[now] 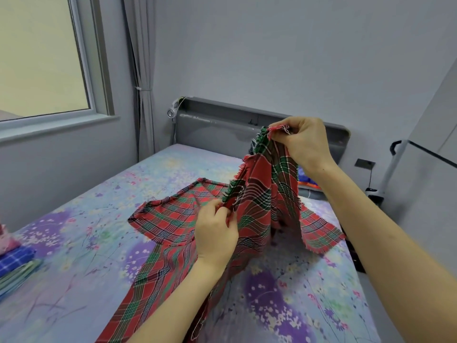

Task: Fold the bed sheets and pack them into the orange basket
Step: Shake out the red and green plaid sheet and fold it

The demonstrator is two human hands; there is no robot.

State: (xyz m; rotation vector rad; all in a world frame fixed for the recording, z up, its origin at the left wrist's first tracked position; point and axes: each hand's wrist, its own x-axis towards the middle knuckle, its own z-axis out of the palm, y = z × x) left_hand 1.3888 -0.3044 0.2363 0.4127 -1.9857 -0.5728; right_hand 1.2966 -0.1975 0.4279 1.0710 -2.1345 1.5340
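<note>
Here we hold the red plaid sheet [259,209] over the bed [99,233]: our right hand [301,142] pinches a frayed corner high, our left hand [215,231] grips an edge lower. The hanging folds look twisted, so edges could mismatch. No orange basket shows.

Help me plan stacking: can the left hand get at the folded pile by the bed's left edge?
Probably not yet: the left hand grips the plaid sheet, though nothing lies between it and the folded pile.

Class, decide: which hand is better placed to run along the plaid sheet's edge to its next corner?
Probably the left hand: it pinches the edge of the sheet low down, while the right hand holds a corner up.
</note>
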